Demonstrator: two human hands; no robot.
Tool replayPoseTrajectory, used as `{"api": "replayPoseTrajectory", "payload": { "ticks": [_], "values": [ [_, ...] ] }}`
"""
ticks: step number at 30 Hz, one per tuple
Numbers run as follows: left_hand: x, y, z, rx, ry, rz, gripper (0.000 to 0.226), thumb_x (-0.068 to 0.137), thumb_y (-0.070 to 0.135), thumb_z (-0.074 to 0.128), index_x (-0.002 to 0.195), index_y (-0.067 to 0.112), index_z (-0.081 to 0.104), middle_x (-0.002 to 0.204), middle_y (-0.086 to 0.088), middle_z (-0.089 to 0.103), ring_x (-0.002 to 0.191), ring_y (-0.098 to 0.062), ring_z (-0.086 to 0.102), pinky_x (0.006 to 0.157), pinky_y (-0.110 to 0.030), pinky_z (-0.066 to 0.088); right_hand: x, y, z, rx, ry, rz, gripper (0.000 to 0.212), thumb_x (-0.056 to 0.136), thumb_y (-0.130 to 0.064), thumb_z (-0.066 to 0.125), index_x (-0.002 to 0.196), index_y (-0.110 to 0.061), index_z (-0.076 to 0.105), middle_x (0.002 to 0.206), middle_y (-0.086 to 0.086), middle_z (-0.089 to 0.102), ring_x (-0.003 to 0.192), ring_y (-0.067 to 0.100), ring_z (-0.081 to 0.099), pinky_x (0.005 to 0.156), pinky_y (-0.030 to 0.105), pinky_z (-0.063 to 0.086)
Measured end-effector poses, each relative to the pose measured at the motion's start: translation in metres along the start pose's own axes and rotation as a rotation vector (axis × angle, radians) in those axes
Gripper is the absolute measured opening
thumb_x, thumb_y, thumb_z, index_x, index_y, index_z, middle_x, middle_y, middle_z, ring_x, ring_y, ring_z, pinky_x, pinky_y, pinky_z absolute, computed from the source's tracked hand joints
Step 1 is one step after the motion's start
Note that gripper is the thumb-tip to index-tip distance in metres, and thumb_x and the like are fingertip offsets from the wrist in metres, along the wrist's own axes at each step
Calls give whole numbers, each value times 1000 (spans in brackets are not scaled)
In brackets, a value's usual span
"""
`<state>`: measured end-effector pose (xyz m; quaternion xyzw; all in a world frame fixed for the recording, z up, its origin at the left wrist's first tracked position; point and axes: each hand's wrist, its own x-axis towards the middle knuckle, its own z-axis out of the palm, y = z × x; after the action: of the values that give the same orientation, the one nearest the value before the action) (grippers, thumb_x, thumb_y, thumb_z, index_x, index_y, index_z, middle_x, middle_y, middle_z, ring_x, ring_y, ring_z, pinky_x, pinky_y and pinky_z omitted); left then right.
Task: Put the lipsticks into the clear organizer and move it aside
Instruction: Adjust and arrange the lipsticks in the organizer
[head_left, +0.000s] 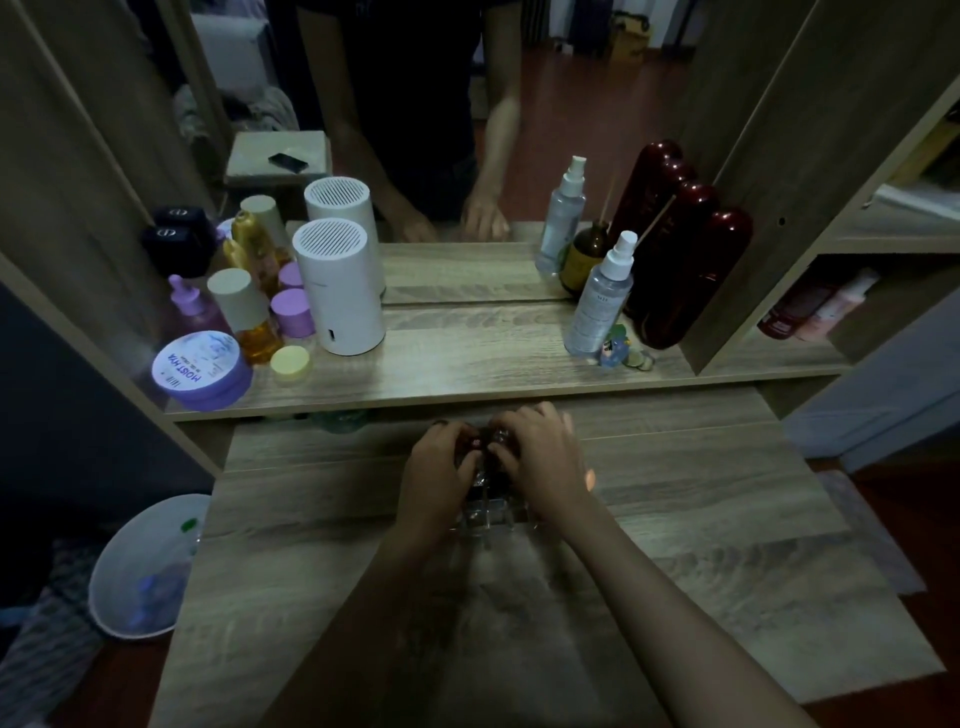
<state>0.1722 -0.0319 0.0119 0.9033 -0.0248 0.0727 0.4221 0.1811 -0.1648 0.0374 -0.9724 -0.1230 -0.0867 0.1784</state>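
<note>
Hands, left hand (439, 467) and right hand (540, 457), curled over clear organizer (485, 512) between them on table (675, 493), seating dark lipsticks (475, 442) under fingertips; next likely sliding organizer aside.

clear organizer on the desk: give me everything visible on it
The clear plastic organizer stands upright on the wood-grain desk, centre, just in front of the raised shelf. Transparent divider walls form open compartments; only its near edge shows clearly. The left hand and right hand cover its top from either side. Small dark, reddish items, likely lipsticks, sit between the fingers. How many cannot be told.
</note>
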Motion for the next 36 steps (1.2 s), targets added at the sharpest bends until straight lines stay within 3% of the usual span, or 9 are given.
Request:
{"api": "replayPoseTrajectory", "payload": {
  "ticks": [7,10,15,20,28,36],
  "values": [
    [-1,-2,-1,2,5,10,21,78,10,67,99,9,63,97,-12,65,87,-19,59,73,-21,40,-2,-1,-4,38,-12,-12,23,82,-25,64,104,-21,65,101,2,68,100,22,52,77,28,24],
    [0,0,-2,-8,-6,22,25,77,12,68,101,10,61,99,-11,63,91,-22,59,77,-30,49,-1,2,-8,61,-25,-12,24,81,-27,65,104,-23,66,101,0,67,100,21,51,78,28,25],
    [-1,6,1,99,-88,82,32,77,31,68,107,23,58,104,-2,62,94,-19,57,76,-37,51,0,13,-17,79,-140,-9,42,75,-31,71,115,-22,61,114,4,58,111,22,47,87,32,34],
    [0,11,5,102,-67,87,30,76,23,69,105,19,62,103,-4,67,95,-22,59,79,-36,45,-2,23,-25,62,-289,67,58,73,-32,74,126,-21,53,125,6,51,116,25,47,96,38,42],
    [2,11,4,92,-63,90,23,79,20,66,101,14,63,98,-7,67,91,-23,58,77,-35,45,1,19,-24,88,-278,142,35,81,0,55,112,-14,63,114,13,65,107,32,59,90,42,50],
    [2,13,5,79,-52,97,25,80,20,66,104,16,63,99,-7,68,91,-22,59,75,-31,43,8,10,-21,46,-295,110,24,89,-7,50,108,-9,64,107,15,64,101,32,60,87,46,52]
  ]
}}
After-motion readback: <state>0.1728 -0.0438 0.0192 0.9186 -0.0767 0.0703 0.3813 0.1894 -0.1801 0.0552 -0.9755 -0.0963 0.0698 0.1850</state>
